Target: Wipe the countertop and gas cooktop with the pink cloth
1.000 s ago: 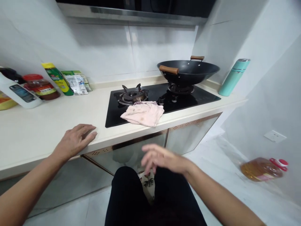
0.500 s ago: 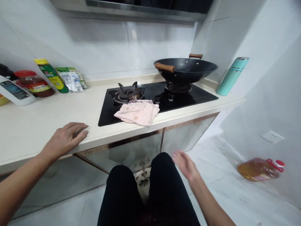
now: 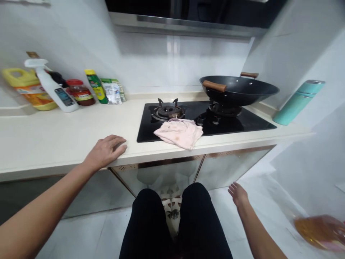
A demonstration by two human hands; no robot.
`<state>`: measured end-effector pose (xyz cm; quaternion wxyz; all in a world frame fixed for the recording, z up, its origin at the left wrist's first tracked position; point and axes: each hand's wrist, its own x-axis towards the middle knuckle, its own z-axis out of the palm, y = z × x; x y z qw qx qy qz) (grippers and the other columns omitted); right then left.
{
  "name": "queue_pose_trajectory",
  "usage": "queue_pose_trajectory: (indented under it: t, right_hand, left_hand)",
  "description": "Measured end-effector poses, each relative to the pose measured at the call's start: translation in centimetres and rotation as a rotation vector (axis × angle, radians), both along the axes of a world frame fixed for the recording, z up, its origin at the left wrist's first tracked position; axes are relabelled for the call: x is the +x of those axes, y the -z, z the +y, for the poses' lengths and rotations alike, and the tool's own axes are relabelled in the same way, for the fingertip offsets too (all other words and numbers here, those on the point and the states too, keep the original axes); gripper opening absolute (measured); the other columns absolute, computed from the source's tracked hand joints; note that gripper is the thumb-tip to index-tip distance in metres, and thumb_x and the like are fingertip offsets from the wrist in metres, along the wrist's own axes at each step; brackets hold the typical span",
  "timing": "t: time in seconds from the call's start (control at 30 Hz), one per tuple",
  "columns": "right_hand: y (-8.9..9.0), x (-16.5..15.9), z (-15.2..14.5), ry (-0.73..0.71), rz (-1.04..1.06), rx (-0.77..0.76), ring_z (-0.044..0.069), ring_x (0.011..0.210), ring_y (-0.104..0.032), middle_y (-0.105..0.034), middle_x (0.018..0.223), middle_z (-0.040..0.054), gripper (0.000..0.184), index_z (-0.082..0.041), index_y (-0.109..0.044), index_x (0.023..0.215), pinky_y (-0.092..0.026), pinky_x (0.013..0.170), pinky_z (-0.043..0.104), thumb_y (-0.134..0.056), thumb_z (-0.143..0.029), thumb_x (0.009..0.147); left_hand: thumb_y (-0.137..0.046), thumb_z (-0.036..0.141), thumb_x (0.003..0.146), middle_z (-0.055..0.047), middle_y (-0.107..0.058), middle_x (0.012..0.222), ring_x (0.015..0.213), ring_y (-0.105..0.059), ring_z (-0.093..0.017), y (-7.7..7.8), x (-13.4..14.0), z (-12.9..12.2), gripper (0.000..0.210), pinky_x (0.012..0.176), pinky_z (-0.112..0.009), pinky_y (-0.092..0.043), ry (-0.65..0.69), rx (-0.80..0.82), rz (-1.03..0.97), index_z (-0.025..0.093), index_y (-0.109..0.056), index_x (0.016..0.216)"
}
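Observation:
My left hand (image 3: 106,151) rests on the front edge of the cream countertop (image 3: 81,133), fingers stretched out and nothing in it. To its right, a folded pink cloth (image 3: 179,133) lies over the front edge of the black gas stove (image 3: 242,124), partly on the counter. My right hand (image 3: 238,194) hangs in the air beside my right knee, in front of the cabinets; its fingers are extended and it holds nothing. A black wok (image 3: 239,88) with wooden handles sits on the right burner. The left burner (image 3: 168,111) carries no pan.
A turquoise flask (image 3: 299,102) stands at the counter's right end. At the back left are a yellow jug (image 3: 29,90), a white spray bottle (image 3: 58,90), a red-lidded jar (image 3: 81,93), a green bottle (image 3: 97,88) and packets (image 3: 113,91). An oil bottle (image 3: 319,230) lies on the floor.
My view has swung left, bringing the jug and spray bottle into sight. My right hand has moved away from my right thigh, out to the right. My left hand stays on the counter edge.

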<state>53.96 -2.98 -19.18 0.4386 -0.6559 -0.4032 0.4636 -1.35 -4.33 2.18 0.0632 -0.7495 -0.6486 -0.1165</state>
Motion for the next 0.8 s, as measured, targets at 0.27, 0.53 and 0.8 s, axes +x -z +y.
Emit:
queue_pose_trajectory:
  t: [0.27,0.53,0.8]
  right_hand:
    - [-8.2,-5.7,-1.2,-0.275,0.246,0.255,0.025,0.105,-0.070,-0.073,0.115,0.0083,0.045,-0.024,-0.069,0.110,-0.053,0.097,0.042,-0.071,-0.060,0.083]
    - [-23.9,-19.7,5.5,-0.642,-0.844,0.754,0.036,0.144,-0.035,-0.043,0.157,0.0127,0.048,-0.026,-0.059,0.138,-0.026,0.117,0.062,-0.048,-0.051,0.098]
    - [-23.1,-32.9,6.0,-1.070,-0.976,0.705,0.035,0.150,-0.025,-0.038,0.163,0.0022,0.064,-0.038,-0.049,0.149,-0.014,0.120,0.066,-0.038,-0.072,0.096]
  left_hand:
    - [-0.039,0.056,0.095,-0.013,-0.065,0.131,0.123,-0.059,-0.031,0.6,-0.3,-0.2,0.056,0.105,-0.049,-0.042,0.004,0.040,-0.054,0.017,-0.067,0.124]
    - [-0.042,0.056,0.096,-0.011,-0.068,0.129,0.121,-0.061,-0.029,0.6,-0.7,-0.4,0.051,0.103,-0.045,-0.044,0.016,0.084,-0.074,0.020,-0.070,0.120]
    - [-0.046,0.057,0.094,-0.008,-0.073,0.120,0.114,-0.066,-0.025,0.7,-1.6,0.0,0.048,0.103,-0.037,-0.048,0.040,0.133,-0.150,0.022,-0.074,0.110]
